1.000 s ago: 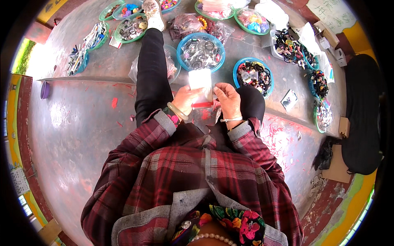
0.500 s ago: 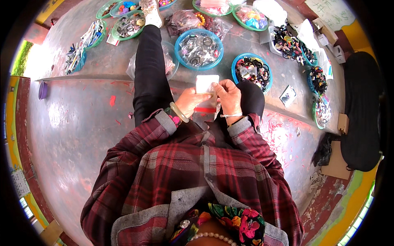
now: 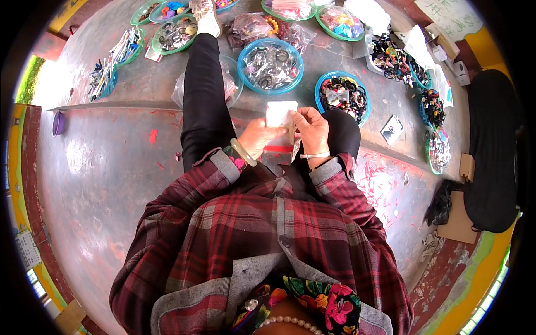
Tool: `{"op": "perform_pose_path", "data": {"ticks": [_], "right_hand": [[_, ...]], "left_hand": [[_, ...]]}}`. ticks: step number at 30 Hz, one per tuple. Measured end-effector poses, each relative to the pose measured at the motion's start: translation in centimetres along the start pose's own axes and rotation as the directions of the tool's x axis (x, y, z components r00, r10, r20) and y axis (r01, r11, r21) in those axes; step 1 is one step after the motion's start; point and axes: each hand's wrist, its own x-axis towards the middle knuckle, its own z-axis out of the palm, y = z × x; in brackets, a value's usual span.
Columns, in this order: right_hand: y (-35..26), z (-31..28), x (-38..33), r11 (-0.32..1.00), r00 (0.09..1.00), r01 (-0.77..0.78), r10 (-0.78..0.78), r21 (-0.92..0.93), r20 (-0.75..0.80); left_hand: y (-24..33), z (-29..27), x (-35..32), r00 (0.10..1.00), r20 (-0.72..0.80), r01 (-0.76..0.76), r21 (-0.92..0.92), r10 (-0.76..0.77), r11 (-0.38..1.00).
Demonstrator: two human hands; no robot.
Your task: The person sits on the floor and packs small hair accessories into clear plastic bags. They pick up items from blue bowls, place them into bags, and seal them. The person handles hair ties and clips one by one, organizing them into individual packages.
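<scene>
From the head camera, looking down past my plaid shirt, I have a small white card (image 3: 281,113) with a red strip along its lower edge held up over my lap, between my knees. My left hand (image 3: 258,138) grips it from the left, fingers curled shut around its lower left edge. My right hand (image 3: 311,129) pinches at the card's right side, fingertips closed tight; whether something tiny sits between them I cannot tell, it is too small to see.

The hold is a light edge pinch from both sides, so I judge the card could twist or slip down into my lap if either thumb eases off. Anything small under my right fingertips could drop and be lost on the grey floor (image 3: 111,184), which is littered with red scraps.

Just ahead of my hands stand the blue bowl of clear packets (image 3: 270,66) and the blue bowl of dark hair ties (image 3: 343,98), the second just beside my right knee. A careless shift of that leg could, I think, tip it and scatter its contents. My left leg (image 3: 203,95) stretches out close beside a plastic bag (image 3: 228,84), which a move could drag along
</scene>
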Motion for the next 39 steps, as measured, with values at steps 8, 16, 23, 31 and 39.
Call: {"op": "perform_pose_path", "data": {"ticks": [8, 16, 23, 31, 39], "right_hand": [[0.5, 0.1, -0.1, 0.966, 0.974, 0.214, -0.223, -0.147, -0.046], [0.8, -0.4, 0.1, 0.971, 0.988, 0.154, -0.157, -0.183, -0.003], [0.4, -0.3, 0.3, 0.994, 0.995, 0.100, -0.101, -0.051, -0.010], [0.8, -0.3, 0.2, 0.996, 0.996, 0.089, -0.089, -0.016, 0.002], [1.0, -0.3, 0.3, 0.991, 0.991, 0.131, -0.131, -0.035, -0.002]], "left_hand": [[-0.4, 0.3, 0.0, 0.998, -0.039, -0.038, 0.044, 0.040, 0.998], [-0.4, 0.3, 0.1, 0.999, -0.026, -0.024, 0.038, 0.025, 0.999], [-0.3, 0.4, -0.1, 0.999, -0.034, -0.031, 0.044, 0.033, 0.999], [-0.3, 0.6, 0.0, 0.998, -0.042, -0.049, 0.062, 0.051, 0.997], [-0.3, 0.6, 0.0, 0.998, -0.044, -0.039, 0.063, 0.042, 0.997]]}}
